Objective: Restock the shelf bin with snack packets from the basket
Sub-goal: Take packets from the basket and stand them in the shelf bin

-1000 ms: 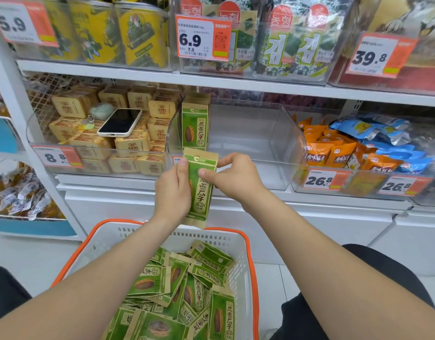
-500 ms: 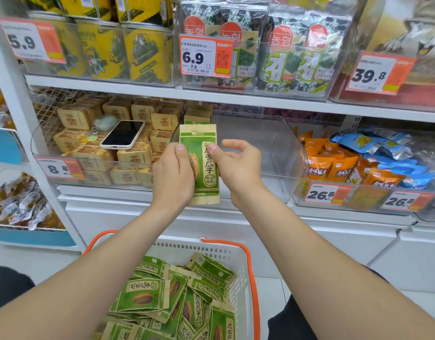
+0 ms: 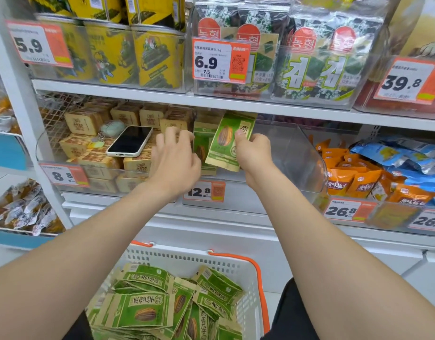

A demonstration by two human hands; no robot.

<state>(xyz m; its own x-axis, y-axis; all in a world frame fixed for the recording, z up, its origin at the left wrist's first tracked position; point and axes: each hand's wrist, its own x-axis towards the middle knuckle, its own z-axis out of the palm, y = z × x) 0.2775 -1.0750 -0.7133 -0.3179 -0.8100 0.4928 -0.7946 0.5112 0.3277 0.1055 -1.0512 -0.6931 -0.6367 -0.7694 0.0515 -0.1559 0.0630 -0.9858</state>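
Observation:
My right hand [image 3: 254, 155] pinches a green sunflower-seed packet [image 3: 227, 141] by its right edge, holding it tilted inside the clear shelf bin [image 3: 302, 153]. Another green packet [image 3: 202, 146] stands upright at the bin's left wall. My left hand [image 3: 176, 157] hovers just left of that standing packet, fingers spread and loosely bent, holding nothing. Below, the white basket with an orange rim [image 3: 236, 266] holds several more green packets [image 3: 147, 307].
A phone [image 3: 130, 141] lies on tan snack boxes [image 3: 93, 153] in the bin to the left. Orange and blue bags [image 3: 368, 177] fill the bin to the right. The shelf above [image 3: 236, 104] overhangs the bin opening. Price tags line the shelf front.
Both hands lifted the packet from above the basket up into the shelf bin. My left hand has let go of it; my right hand alone holds it, tilted.

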